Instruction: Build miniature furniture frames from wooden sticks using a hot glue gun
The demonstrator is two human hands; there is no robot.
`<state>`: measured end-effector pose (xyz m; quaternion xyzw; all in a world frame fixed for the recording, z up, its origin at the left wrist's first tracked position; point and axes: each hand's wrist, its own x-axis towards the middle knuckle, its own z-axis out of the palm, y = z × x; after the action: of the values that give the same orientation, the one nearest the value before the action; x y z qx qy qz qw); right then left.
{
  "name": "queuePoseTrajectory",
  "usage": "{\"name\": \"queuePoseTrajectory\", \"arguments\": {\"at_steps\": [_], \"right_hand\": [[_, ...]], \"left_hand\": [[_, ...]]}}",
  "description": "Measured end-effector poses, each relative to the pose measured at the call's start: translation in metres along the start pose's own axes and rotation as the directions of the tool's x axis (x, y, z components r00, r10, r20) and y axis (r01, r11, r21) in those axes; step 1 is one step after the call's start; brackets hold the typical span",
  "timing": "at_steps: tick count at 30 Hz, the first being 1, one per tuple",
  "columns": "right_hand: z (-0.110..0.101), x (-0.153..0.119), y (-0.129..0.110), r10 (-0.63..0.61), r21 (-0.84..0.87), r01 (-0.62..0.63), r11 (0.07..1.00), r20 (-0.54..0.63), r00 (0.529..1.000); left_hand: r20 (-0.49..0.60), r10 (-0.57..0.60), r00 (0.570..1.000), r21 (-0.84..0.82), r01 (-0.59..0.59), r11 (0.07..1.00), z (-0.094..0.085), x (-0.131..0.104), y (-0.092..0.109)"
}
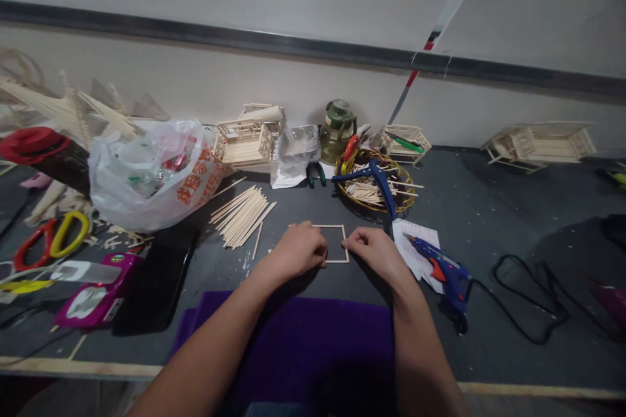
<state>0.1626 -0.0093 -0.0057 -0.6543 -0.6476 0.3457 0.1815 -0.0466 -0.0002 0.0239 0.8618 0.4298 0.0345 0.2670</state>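
A small rectangular frame of thin wooden sticks (328, 227) lies on the dark table between my hands. My left hand (302, 247) rests over its left side with the fingers curled in, hiding that end. At the right edge, my right hand (368, 244) pinches the short upright stick between thumb and fingertips. A fanned pile of loose wooden sticks (243, 216) lies just left of my left hand, with one single stick (257, 241) beside it. Right of my right hand, a blue glue gun (447, 270) lies partly on white paper (420, 241).
A wicker basket (374, 205) of stick pieces, with a blue clamp (374, 176) across it, stands behind my right hand. Stick models (244, 143), a green jar (337, 133) and a plastic bag (151, 176) line the back. A black phone (156, 280), scissors (51, 241) and purple cloth (313, 339) lie nearer.
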Motion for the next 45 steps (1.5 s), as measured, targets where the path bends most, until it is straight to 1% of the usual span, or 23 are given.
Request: {"name": "queuePoseTrajectory", "arguments": {"at_steps": [2,4,5,7,9,11,13,14,15,17,18,19,21,24,26,28,34,38,41,43,45], "right_hand": [[0.000,0.000,0.001,-0.006,0.041,0.007,0.999,-0.007,1.000],[0.000,0.000,0.002,-0.020,0.118,0.023,0.993,-0.027,0.999],[-0.001,0.000,0.002,-0.025,0.169,0.034,0.985,-0.053,0.998],[-0.003,0.000,-0.001,-0.020,0.288,0.065,0.955,-0.154,0.988],[-0.006,0.000,-0.006,0.011,0.397,0.107,0.912,-0.283,0.959],[-0.011,-0.002,-0.012,0.045,0.465,0.160,0.870,-0.399,0.916],[-0.015,-0.005,-0.019,0.071,0.487,0.224,0.844,-0.516,0.854],[-0.017,-0.007,-0.022,0.084,0.486,0.257,0.835,-0.575,0.814],[-0.020,-0.009,-0.024,0.094,0.484,0.291,0.826,-0.626,0.774],[-0.024,-0.014,-0.028,0.112,0.482,0.358,0.800,-0.706,0.699],[-0.026,-0.016,-0.030,0.121,0.485,0.392,0.782,-0.734,0.668],[-0.029,-0.018,-0.031,0.131,0.491,0.423,0.761,-0.756,0.641],[-0.032,-0.020,-0.032,0.166,0.513,0.469,0.719,-0.782,0.601],[-0.037,-0.022,-0.032,0.240,0.566,0.504,0.652,-0.785,0.571],[-0.039,-0.022,-0.032,0.281,0.599,0.528,0.603,-0.778,0.562],[-0.040,-0.022,-0.031,0.303,0.620,0.545,0.565,-0.770,0.561],[-0.039,-0.020,-0.031,0.300,0.649,0.566,0.508,-0.749,0.591],[-0.036,-0.017,-0.031,0.307,0.668,0.556,0.495,-0.733,0.607],[-0.033,-0.015,-0.030,0.294,0.678,0.548,0.490,-0.720,0.628],[-0.031,-0.014,-0.029,0.273,0.679,0.534,0.504,-0.711,0.648],[-0.029,-0.013,-0.028,0.248,0.677,0.514,0.527,-0.701,0.668]], "left_hand": [[0.003,0.007,1.000,0.003,-0.007,1.000,0.002,0.001,-0.003],[0.002,0.027,1.000,-0.011,-0.026,1.000,0.002,0.002,-0.005],[0.002,0.040,0.999,-0.025,-0.040,0.999,0.002,0.002,-0.007],[0.001,0.068,0.998,-0.069,-0.068,0.995,0.000,0.003,-0.009],[-0.003,0.080,0.997,-0.123,-0.079,0.989,-0.003,0.004,-0.012],[-0.062,0.038,0.997,-0.175,-0.049,0.983,-0.007,0.005,-0.015],[-0.167,-0.037,0.985,-0.209,0.001,0.978,-0.010,0.007,-0.019],[-0.227,-0.093,0.969,-0.238,0.038,0.971,-0.011,0.009,-0.020],[-0.310,-0.165,0.936,-0.278,0.076,0.957,-0.012,0.010,-0.022],[-0.450,-0.286,0.846,-0.324,0.143,0.935,-0.012,0.013,-0.024],[-0.512,-0.319,0.798,-0.317,0.170,0.933,-0.011,0.014,-0.025],[-0.559,-0.331,0.761,-0.297,0.189,0.936,-0.010,0.015,-0.025],[-0.619,-0.321,0.717,-0.260,0.199,0.945,-0.007,0.018,-0.027],[-0.683,-0.302,0.665,-0.232,0.195,0.953,-0.001,0.022,-0.031],[-0.719,-0.289,0.632,-0.213,0.195,0.957,0.001,0.024,-0.035],[-0.749,-0.273,0.603,-0.194,0.193,0.962,0.002,0.025,-0.040],[-0.822,-0.247,0.514,-0.185,0.170,0.968,0.001,0.024,-0.045],[-0.845,-0.244,0.475,-0.191,0.158,0.969,0.001,0.023,-0.045],[-0.867,-0.238,0.438,-0.194,0.143,0.971,0.000,0.022,-0.045],[-0.882,-0.229,0.413,-0.186,0.142,0.972,-0.002,0.021,-0.044],[-0.889,-0.227,0.397,-0.177,0.159,0.971,-0.006,0.017,-0.041]]}}
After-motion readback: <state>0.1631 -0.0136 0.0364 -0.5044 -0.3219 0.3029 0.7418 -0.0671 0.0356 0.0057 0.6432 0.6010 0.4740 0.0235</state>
